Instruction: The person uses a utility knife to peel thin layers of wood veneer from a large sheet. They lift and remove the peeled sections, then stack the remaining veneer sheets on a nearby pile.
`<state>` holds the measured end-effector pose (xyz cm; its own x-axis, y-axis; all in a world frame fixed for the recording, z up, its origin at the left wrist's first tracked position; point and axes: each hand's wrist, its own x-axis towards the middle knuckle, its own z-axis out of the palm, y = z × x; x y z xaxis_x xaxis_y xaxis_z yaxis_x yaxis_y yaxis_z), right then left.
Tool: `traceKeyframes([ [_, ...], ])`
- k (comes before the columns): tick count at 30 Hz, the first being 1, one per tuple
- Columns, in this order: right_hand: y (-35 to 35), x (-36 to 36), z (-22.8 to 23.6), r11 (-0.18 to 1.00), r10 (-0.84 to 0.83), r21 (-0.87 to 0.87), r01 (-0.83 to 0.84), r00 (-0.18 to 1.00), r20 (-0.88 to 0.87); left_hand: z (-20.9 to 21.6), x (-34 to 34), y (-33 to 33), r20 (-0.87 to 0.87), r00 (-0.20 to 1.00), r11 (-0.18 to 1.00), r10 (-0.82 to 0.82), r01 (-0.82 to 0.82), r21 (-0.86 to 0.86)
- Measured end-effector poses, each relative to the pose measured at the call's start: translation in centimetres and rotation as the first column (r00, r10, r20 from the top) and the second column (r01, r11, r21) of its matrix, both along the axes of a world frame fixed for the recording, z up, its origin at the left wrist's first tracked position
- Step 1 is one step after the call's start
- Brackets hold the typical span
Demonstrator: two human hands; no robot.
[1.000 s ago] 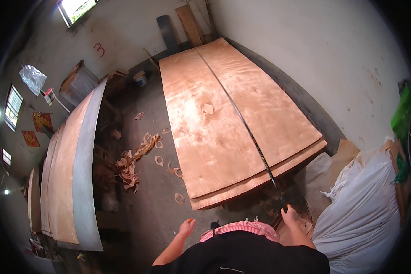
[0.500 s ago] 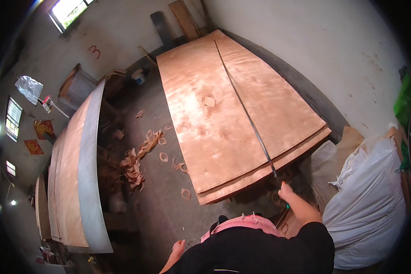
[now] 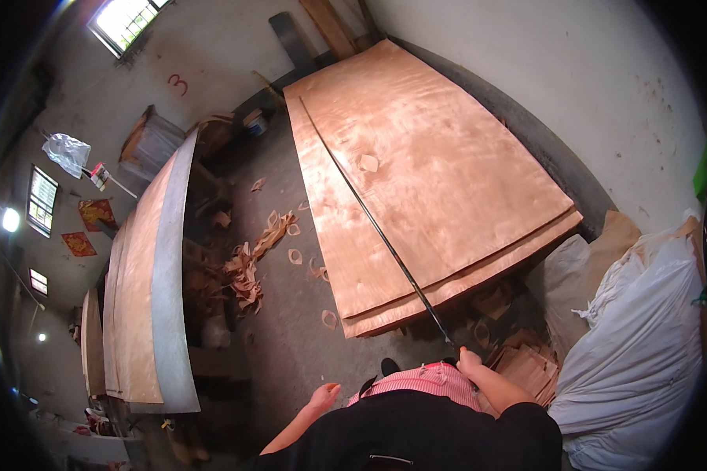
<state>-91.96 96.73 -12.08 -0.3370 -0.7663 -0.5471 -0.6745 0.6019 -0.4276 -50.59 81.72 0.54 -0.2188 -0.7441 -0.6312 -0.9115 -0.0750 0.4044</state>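
My right hand (image 3: pixel 469 362) is closed around the near end of a long, thin dark rod (image 3: pixel 386 242). The rod slants away to the left over a stack of large reddish-brown veneer sheets (image 3: pixel 448 169), its tip near the stack's far left corner. Whether it touches the top sheet I cannot tell. A small almond-shaped piece of veneer (image 3: pixel 368 163) lies on that sheet, right of the rod. My left hand (image 3: pixel 322 397) hangs low beside my body, away from the stack, fingers curled together; what they hold, if anything, does not show.
Another stack of curved sheets (image 3: pixel 137 298), with a grey sheet (image 3: pixel 174 290) at its edge, stands left. Veneer scraps (image 3: pixel 245 279) litter the floor between. White sacking (image 3: pixel 636 345) bulges at the right, next to thin wood pieces (image 3: pixel 526 369). A bucket (image 3: pixel 254 122) sits by the back wall.
The rod has swung left across the stack, from its right part to its left side. My right hand has come closer to my body, and my left hand has risen slightly.
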Motion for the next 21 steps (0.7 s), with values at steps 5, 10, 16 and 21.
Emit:
traceKeyframes([
  [5, -2.7, -2.5, 4.3, 0.958, -0.197, -0.233, 0.166, 0.973, -0.118, 0.2, -0.7, 0.9, -0.044, 0.997, 0.997, 0.07, -0.071, -0.017],
  [10, 0.2, -5.1, 6.5, 0.929, -0.312, -0.244, 0.277, 0.943, -0.114, -0.8, -1.2, 2.6, -0.053, 0.998, 0.998, 0.039, -0.041, -0.038],
  [16, 5.0, -8.5, 5.2, 0.879, -0.418, -0.332, 0.343, 0.889, -0.189, -3.3, 0.0, 4.3, -0.029, 0.998, 0.999, 0.048, -0.048, 0.013],
  [21, 7.9, -12.2, 4.7, 0.872, -0.468, -0.284, 0.398, 0.85, -0.244, -1.5, -1.4, 2.7, -0.019, 1.0, 0.996, 0.001, 0.001, 0.085],
])
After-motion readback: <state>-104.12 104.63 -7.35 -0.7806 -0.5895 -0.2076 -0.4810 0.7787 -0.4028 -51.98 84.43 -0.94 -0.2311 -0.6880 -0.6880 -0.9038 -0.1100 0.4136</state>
